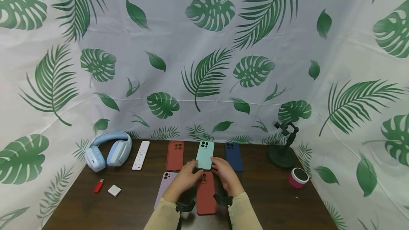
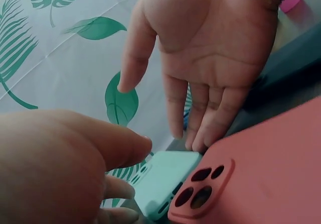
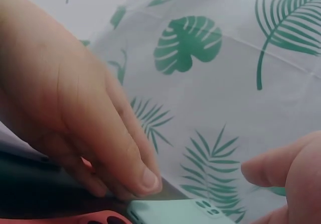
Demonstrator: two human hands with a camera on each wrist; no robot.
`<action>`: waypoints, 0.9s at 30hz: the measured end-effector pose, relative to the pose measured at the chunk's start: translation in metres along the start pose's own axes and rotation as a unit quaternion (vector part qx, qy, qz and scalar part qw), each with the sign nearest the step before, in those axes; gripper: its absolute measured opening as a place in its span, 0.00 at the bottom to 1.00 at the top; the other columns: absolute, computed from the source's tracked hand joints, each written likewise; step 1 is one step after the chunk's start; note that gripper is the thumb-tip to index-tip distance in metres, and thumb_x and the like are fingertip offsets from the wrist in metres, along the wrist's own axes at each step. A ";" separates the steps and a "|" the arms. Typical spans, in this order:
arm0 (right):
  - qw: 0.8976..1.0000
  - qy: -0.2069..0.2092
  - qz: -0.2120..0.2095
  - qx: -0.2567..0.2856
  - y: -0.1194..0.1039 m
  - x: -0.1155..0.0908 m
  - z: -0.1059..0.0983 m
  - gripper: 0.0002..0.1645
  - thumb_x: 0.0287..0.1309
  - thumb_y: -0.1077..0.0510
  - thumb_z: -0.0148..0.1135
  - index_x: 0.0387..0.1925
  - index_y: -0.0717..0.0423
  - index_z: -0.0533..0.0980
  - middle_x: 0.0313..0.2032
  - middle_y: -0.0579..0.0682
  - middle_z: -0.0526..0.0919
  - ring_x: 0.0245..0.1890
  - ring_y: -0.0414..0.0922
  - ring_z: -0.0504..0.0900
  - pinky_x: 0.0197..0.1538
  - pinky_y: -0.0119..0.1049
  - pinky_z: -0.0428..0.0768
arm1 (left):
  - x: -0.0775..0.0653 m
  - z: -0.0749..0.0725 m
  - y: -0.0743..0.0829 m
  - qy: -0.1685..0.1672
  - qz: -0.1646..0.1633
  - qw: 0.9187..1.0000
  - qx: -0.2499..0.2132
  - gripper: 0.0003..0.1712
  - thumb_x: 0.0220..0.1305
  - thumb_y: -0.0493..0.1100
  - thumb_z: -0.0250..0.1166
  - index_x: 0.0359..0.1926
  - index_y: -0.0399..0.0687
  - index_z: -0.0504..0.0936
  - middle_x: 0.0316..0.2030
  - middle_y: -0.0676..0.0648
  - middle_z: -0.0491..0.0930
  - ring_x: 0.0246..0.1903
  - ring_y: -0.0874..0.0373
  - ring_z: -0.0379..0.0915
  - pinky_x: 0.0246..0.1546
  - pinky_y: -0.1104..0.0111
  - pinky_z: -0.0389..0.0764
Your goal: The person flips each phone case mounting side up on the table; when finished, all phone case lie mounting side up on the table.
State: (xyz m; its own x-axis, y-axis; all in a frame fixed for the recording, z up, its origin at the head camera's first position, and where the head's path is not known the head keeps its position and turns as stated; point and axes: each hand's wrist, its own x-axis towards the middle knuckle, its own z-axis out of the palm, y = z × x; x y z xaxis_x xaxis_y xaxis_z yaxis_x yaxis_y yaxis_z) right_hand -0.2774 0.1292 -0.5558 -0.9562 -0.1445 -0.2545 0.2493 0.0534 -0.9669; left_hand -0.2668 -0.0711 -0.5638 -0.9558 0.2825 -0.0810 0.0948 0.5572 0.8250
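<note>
A mint phone case (image 1: pixel 204 154) lies on the dark table in the middle of the back row, camera cutouts at its far end. My left hand (image 1: pixel 186 178) is at its left edge, fingers extended, thumb over the near side. Along the right edge is my right hand (image 1: pixel 225 174); the left wrist view shows its palm and nearly straight fingers, with the thumb held apart. Neither hand is curled round the case. Between my wrists, nearer to me, lies a red phone case (image 1: pixel 206 196). A lilac phone case (image 1: pixel 162 186) is partly covered by my left hand.
Another red case (image 1: pixel 174 156) and a blue case (image 1: pixel 234 155) flank the mint one. Leftward are a white remote (image 1: pixel 141 155), blue headphones (image 1: pixel 118 152), a red USB stick (image 1: pixel 98 186) and a small white square (image 1: pixel 114 190). A black stand (image 1: pixel 282 155) and pink-and-white round container (image 1: pixel 298 178) stand right.
</note>
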 end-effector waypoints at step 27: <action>0.999 0.024 -0.018 -0.027 0.006 0.005 0.008 0.50 0.70 0.28 0.48 0.75 0.60 0.61 0.74 0.62 0.63 0.74 0.63 0.62 0.72 0.60 0.64 | 0.002 0.001 -0.006 0.003 0.029 0.999 0.037 0.32 0.74 0.53 0.59 0.71 0.41 0.71 0.72 0.34 0.66 0.71 0.34 0.60 0.66 0.38 0.66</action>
State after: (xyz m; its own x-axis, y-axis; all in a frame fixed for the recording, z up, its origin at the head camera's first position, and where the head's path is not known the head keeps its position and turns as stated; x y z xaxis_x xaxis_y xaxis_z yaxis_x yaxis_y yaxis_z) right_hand -0.2796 0.1210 -0.5626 -0.9712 -0.0996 -0.2164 0.2063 0.1026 -0.9731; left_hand -0.2689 -0.0729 -0.5694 -0.9496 0.3121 -0.0306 0.1706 0.5960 0.7847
